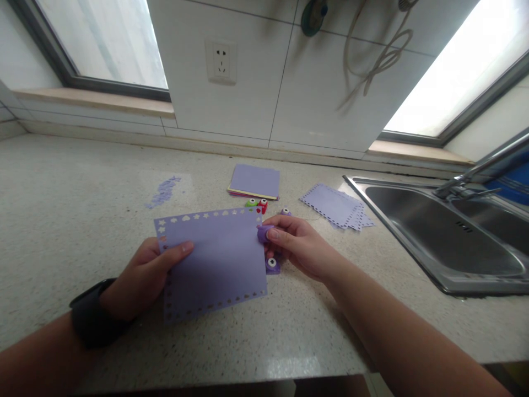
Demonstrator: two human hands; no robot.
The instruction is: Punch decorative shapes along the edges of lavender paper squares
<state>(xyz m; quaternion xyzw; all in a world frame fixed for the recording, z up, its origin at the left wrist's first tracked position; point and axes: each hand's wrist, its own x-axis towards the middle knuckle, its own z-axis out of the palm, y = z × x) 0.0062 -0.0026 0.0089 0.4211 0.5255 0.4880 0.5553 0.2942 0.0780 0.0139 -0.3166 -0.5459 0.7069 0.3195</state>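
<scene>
Purple paper (215,253) is pinched in the left hand (144,273), thumb on top; the right hand (301,242) grasps a purple punch (263,234) at the sheet's opposite edge, a white-buttoned punch (272,267) just nearside of its fingers.

We count one left hand (146,273), one right hand (303,248), one watch (97,317), one held sheet (217,259), five punches (273,268): one green, one red, three purple. Far: one paper stack (255,179), one socket (221,60). Left: one scrap pile (164,191). Right: one sink (397,234); overlapping sheets (326,204), uncountable.
</scene>
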